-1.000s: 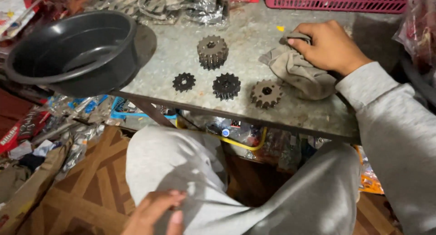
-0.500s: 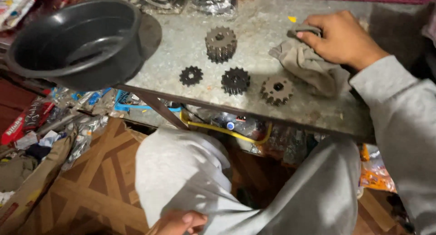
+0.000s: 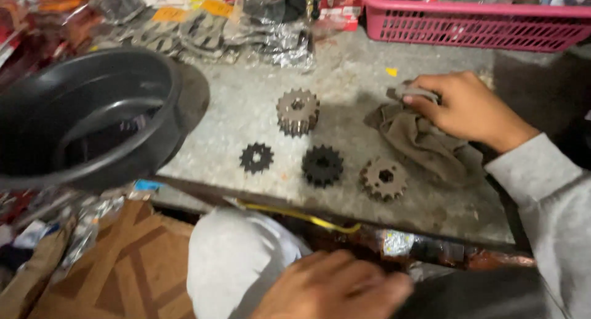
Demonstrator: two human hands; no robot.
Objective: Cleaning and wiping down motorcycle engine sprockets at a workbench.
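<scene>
**Rag in hand, four gears laid out**

On the stone-topped table [image 3: 258, 109], the right hand [image 3: 468, 109] lay on the brown rag [image 3: 425, 140], fingers curled around a bunched fold at its top end. Compared with a second before, that hand had hardly shifted; it kept the same hold on the same fold. What changed was lower down: the left hand [image 3: 332, 288], which had been resting flat on the knee, had come up closer to the camera and sat blurred near the table's front edge, holding nothing that could be made out, the fingers loosely bent. By my reading the cloth was gathered and ready for wiping while no gear had yet been picked up.

The gears stayed where they were. The tall pale gear [image 3: 298, 112] stood behind the other three, and a small black gear [image 3: 256, 157], a larger black gear [image 3: 322, 165] and a brown gear [image 3: 384, 178] lay in a row near the front edge, each apart from its neighbours. The brown one lay just beside the rag's lower corner.

Room was tight at the sides. A black basin [image 3: 92, 122] overhung the left corner, a pink basket [image 3: 468, 23] closed off the back right, and bagged parts [image 3: 203, 29] crowded the back edge. Bare tabletop remained between the basin and the gears.
</scene>
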